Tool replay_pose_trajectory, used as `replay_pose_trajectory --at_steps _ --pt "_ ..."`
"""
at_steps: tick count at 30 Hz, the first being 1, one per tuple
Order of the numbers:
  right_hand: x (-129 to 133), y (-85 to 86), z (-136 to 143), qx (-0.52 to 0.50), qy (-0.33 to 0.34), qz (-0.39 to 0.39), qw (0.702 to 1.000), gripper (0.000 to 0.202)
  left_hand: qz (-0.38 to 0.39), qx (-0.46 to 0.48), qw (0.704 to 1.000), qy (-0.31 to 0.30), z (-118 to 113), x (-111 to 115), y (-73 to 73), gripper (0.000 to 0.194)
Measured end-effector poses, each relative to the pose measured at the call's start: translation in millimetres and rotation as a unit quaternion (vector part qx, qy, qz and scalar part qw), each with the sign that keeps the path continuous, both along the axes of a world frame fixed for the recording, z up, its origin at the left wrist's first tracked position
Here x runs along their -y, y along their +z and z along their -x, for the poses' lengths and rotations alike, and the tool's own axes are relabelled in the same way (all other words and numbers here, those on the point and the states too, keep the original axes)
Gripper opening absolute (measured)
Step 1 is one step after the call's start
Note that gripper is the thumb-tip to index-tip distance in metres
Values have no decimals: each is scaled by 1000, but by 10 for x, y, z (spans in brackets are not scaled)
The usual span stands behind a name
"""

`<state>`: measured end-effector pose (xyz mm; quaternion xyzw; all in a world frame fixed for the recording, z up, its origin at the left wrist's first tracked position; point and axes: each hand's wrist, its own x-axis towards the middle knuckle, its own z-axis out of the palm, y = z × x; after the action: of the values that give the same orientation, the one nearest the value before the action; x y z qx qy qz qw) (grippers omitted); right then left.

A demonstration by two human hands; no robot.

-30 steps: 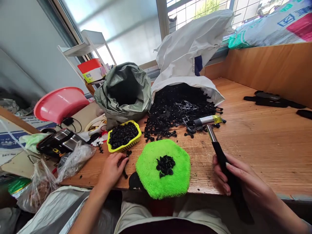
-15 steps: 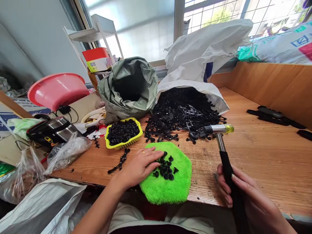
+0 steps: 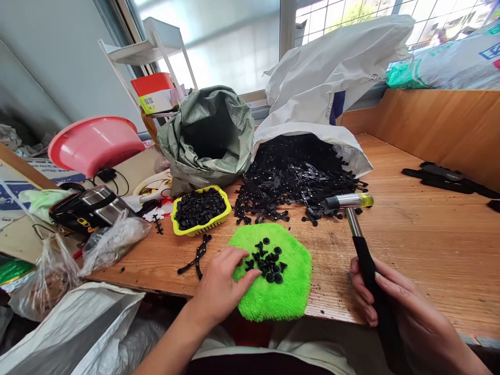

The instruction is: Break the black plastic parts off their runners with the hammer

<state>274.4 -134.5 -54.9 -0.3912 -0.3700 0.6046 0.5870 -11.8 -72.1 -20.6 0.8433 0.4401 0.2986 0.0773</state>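
My left hand [image 3: 225, 284] rests at the left side of a bright green plush mat [image 3: 289, 297]. Its thumb and forefinger are apart, beside a small heap of black mushroom-shaped plastic pieces [image 3: 269, 263] on the mat; nothing shows between them. The other fingers are partly hidden behind the hand. My right hand [image 3: 398, 297] is wrapped around the black grip of a mallet [image 3: 364, 255]. The mallet head, dark at one end and yellow at the other, points up over the table. A black jointed linkage piece [image 3: 200, 255] lies just left of the mat.
Behind the mat stands a yellow basket [image 3: 223, 219] full of black pieces. A white sack [image 3: 304, 99] spills black linkage pieces [image 3: 297, 182] onto the wooden table [image 3: 429, 250]. A green woven sack [image 3: 167, 140] gapes beside it. Plastic bags [image 3: 117, 242] crowd the left; black strips [image 3: 445, 174] lie right.
My left hand has drawn back from over the black pieces toward the mat's left edge, its fingers more curled. My right hand keeps its hold on the mallet. The view has shifted slightly.
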Motion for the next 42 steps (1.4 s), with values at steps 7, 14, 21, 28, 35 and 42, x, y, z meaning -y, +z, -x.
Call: replay_pose_trajectory --at_steps 7,14,21,28,35,42 --pt "1 44 25 2 -7 -3 1000 22 -162 -131 971 -119 89 58 29 21" --pt "28 125 54 -8 3 -9 1000 18 -159 -93 957 -225 238 223 44 26" --pt "25 141 65 -12 1 1 1000 19 -37 167 985 -24 257 83 -45 14" --pt "6 97 50 -22 13 -7 1000 18 95 110 980 -135 13 -514 177 18" --pt "-3 5 -6 -26 35 -28 999 19 102 4 980 -173 -118 -641 222 15" --pt "1 5 -12 -29 48 -24 998 19 184 16 982 -46 50 -525 177 10"
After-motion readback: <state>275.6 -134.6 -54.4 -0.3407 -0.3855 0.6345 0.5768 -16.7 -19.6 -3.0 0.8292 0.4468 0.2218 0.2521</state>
